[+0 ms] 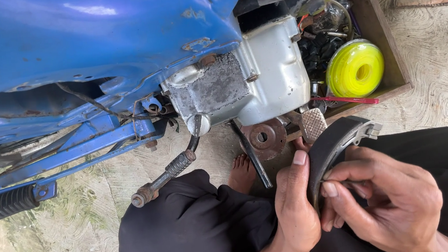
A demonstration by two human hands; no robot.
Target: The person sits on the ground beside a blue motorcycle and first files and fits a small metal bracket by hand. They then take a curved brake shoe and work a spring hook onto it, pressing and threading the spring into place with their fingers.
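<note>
Hands pinch a curved brake shoe [333,143], left hand [295,206] and right hand [387,198] each in closed grip, just below the silver engine [267,68].

no labels, signs or screens in view, only container a shallow open wooden box [384,47] at two o'clock, brown walls, rectangular, on the pale ground beside the engine, small parts inside

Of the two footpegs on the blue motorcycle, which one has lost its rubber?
The rusty bare-metal footpeg near the person's knee. The other footpeg, at the left edge, wears a ribbed black rubber sleeve.
</note>
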